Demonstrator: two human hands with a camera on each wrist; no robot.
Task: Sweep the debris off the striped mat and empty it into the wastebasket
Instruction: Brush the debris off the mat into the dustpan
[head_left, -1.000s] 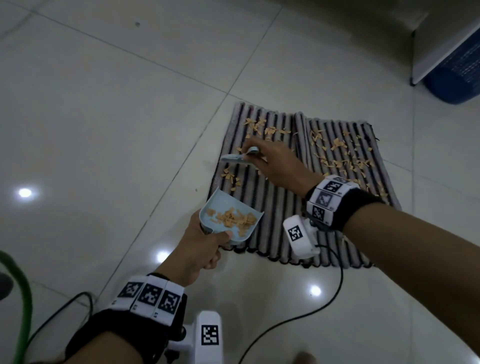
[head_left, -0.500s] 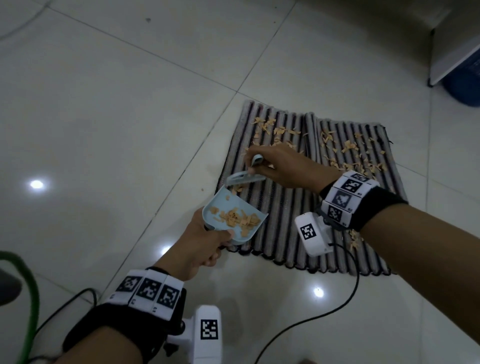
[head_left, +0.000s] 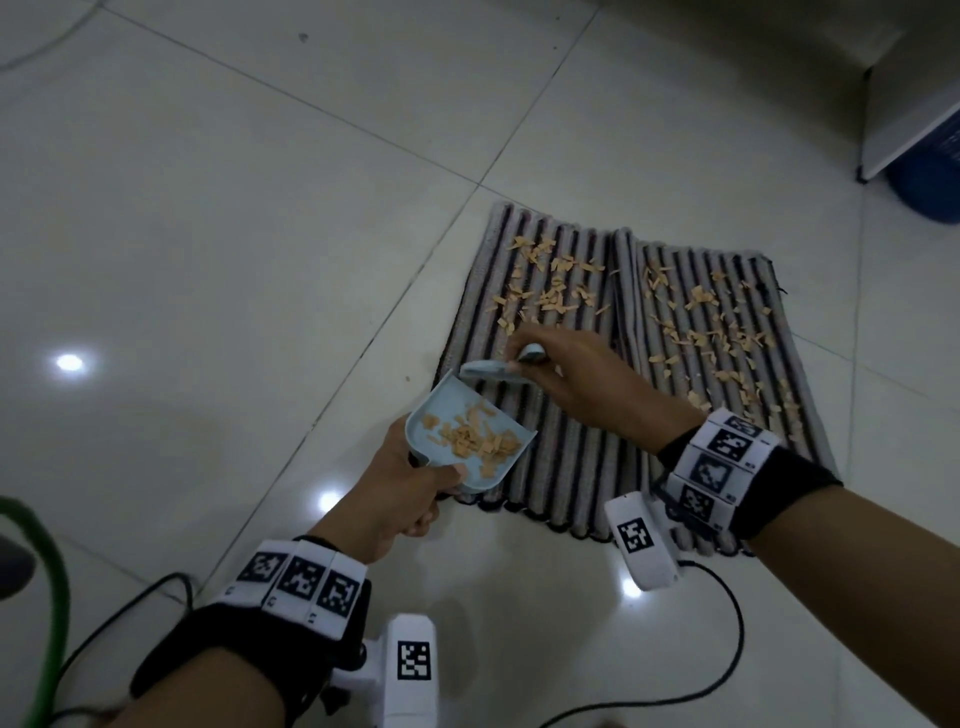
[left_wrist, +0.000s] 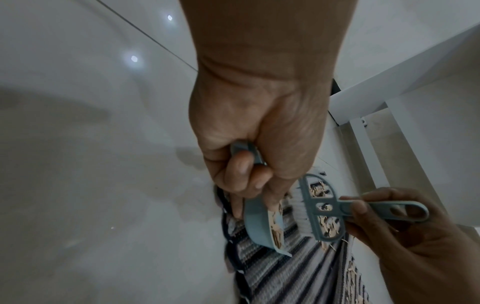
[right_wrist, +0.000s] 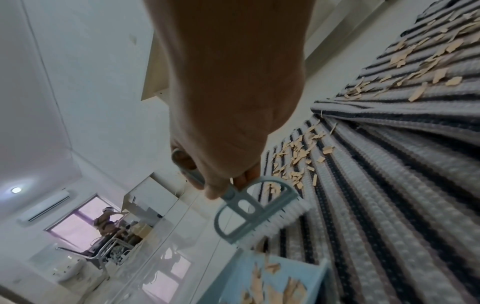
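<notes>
A grey-and-black striped mat (head_left: 571, 457) lies on the tiled floor, with tan debris (head_left: 550, 291) scattered over its far half. My left hand (head_left: 400, 493) grips the handle of a small light-blue dustpan (head_left: 462, 431) holding a pile of tan scraps, tilted at the mat's near left corner. My right hand (head_left: 576, 374) pinches the handle of a small light-blue brush (head_left: 493, 370), whose white bristles (right_wrist: 270, 222) hover just past the pan's far lip. The blue wastebasket (head_left: 930, 176) stands at the far right, partly cut off.
A white cabinet edge (head_left: 904, 130) stands beside the wastebasket. Black cables (head_left: 727, 639) trail over the floor near me, and a green hose (head_left: 52, 597) curves at the lower left. Glossy pale tiles (head_left: 208, 234) surround the mat.
The brush has swept toward me down the mat's left side to the pan's lip, pushing scraps in. The pan has stayed at the near left corner.
</notes>
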